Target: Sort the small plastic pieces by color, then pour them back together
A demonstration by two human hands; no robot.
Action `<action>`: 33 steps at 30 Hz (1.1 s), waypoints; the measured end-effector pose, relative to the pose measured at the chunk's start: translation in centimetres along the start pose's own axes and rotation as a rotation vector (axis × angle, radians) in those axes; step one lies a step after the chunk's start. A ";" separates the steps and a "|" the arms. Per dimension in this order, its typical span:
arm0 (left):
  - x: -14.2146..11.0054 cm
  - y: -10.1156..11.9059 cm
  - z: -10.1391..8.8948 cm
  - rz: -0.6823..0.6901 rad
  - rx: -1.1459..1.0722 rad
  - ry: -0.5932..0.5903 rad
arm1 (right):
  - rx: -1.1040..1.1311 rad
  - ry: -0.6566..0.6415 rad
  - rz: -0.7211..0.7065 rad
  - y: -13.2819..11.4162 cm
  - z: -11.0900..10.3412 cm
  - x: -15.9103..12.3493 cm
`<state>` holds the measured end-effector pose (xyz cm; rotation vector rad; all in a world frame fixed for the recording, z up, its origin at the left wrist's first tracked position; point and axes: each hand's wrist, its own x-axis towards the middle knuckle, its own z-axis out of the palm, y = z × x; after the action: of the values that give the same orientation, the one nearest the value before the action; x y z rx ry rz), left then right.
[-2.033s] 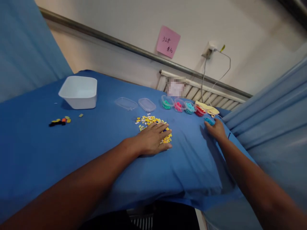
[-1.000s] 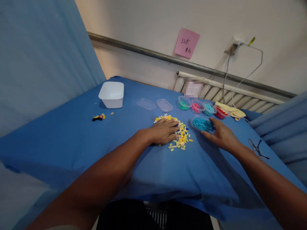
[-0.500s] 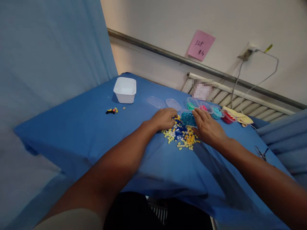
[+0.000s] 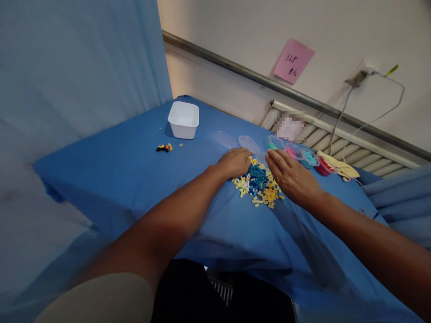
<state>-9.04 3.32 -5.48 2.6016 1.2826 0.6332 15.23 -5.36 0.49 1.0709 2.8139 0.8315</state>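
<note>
Teal pcs [image 4: 257,175] moved onto pile [image 4: 270,193] — R hand [image 4: 290,174] prob. holds tub [image 4: 261,158].

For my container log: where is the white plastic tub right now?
In the head view, the white plastic tub stands left of center, toward the far edge of the blue-covered table, behind the black pieces and left of two clear lids.
</note>
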 end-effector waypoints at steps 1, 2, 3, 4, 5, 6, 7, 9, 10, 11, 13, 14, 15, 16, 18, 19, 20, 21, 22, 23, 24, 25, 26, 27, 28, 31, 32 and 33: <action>0.0 0.1 0.0 0.023 -0.020 -0.016 | 0.015 -0.007 0.033 0.4 -0.1 -0.2; -0.1 0.2 0.1 0.054 -0.037 -0.044 | 0.034 -0.011 0.071 0.8 -0.1 -0.4; -0.2 0.4 0.1 0.092 -0.050 -0.080 | 0.056 -0.010 0.112 1.2 -0.1 -0.7; -0.4 0.6 0.2 0.136 -0.057 -0.116 | 0.080 -0.003 0.152 1.7 0.0 -1.1; -0.6 1.0 0.3 0.184 -0.063 -0.146 | 0.103 0.010 0.191 2.1 0.1 -1.4; -0.8 1.4 0.4 0.233 -0.071 -0.168 | 0.123 0.026 0.228 2.5 0.4 -1.8; -1.1 1.9 0.4 0.285 -0.084 -0.181 | 0.142 0.043 0.266 2.8 0.7 -2.2; -1.5 3.0 0.4 0.398 -0.128 -0.190 | 0.184 0.082 0.353 3.4 1.5 -2.7; -1.7 3.6 0.2 0.452 -0.150 -0.189 | 0.213 0.101 0.405 3.7 2.0 -2.7; -1.8 4.0 0.0 0.496 -0.165 -0.184 | 0.251 0.119 0.461 3.9 2.5 -2.6; -1.8 4.4 -0.7 0.517 -0.160 -0.159 | 0.351 0.137 0.576 4.4 3.5 -1.6; -1.7 4.3 -1.2 0.480 -0.138 -0.134 | 0.411 0.134 0.632 4.6 4.0 -0.8; -1.6 4.0 -1.6 0.412 -0.103 -0.103 | 0.471 0.121 0.685 4.8 4.3 0.3; -1.4 3.4 -1.9 0.316 -0.060 -0.068 | 0.528 0.101 0.739 5.0 4.7 1.6; -0.9 1.7 -2.4 0.104 0.023 -0.009 | 0.604 0.060 0.840 5.3 5.3 4.6; -0.7 0.7 -2.4 0.014 0.049 -0.001 | 0.628 0.048 0.887 5.3 5.6 6.2; -0.6 -0.2 -2.3 -0.056 0.058 -0.008 | 0.650 0.040 0.918 5.3 5.9 7.8; -0.4 -1.0 -2.1 -0.099 0.052 -0.022 | 0.660 0.031 0.932 5.2 6.3 9.2; -0.3 -1.6 -1.9 -0.119 0.038 -0.035 | 0.658 0.013 0.935 5.1 6.7 10.5; -0.2 -2.1 -1.6 -0.122 0.024 -0.043 | 0.655 -0.016 0.931 4.9 7.2 11.7; -0.2 -2.3 -1.3 -0.121 0.016 -0.044 | 0.653 -0.053 0.922 4.6 7.8 12.5; -0.1 -2.4 -1.0 -0.122 0.012 -0.039 | 0.655 -0.092 0.913 4.3 8.3 13.2; -0.1 -2.4 -0.8 -0.126 0.009 -0.033 | 0.662 -0.126 0.904 4.1 8.8 13.7; -0.1 -2.3 -0.6 -0.138 0.005 -0.028 | 0.671 -0.152 0.897 3.9 9.3 14.0; 0.0 -2.1 -0.5 -0.156 -0.002 -0.027 | 0.675 -0.165 0.893 3.8 9.7 14.3; 0.0 -1.8 -0.5 -0.198 -0.017 -0.020 | 0.662 -0.193 0.914 3.9 10.4 14.9; 0.0 -1.7 -0.5 -0.206 -0.017 -0.018 | 0.655 -0.210 0.925 4.1 10.5 15.3; 0.0 -1.7 -0.5 -0.214 -0.015 -0.017 | 0.648 -0.237 0.934 4.2 10.5 15.7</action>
<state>-10.47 4.32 -5.57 2.4074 1.5171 0.5790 7.92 11.98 -3.82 2.4313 2.3145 -0.2977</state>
